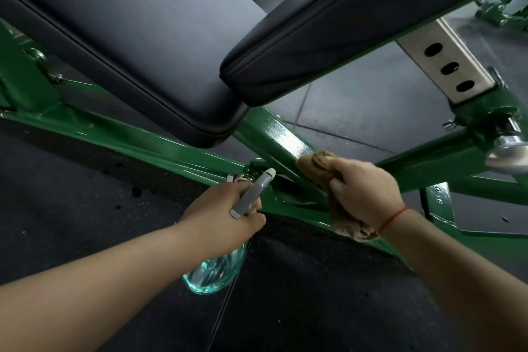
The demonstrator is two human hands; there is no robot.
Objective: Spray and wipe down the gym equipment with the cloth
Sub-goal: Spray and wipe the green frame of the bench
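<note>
Head view: right hand [363, 194] presses crumpled tan cloth [317, 161] on glossy green frame [274, 134].

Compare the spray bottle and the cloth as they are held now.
The spray bottle is clear and teal-tinted, with a grey head; the cloth is tan, soft and bunched. The left hand grips the spray bottle at its neck; the right hand holds the cloth against the green frame. The spray bottle's body hangs below its hand; the cloth pokes out at both ends. Both are held.
</note>
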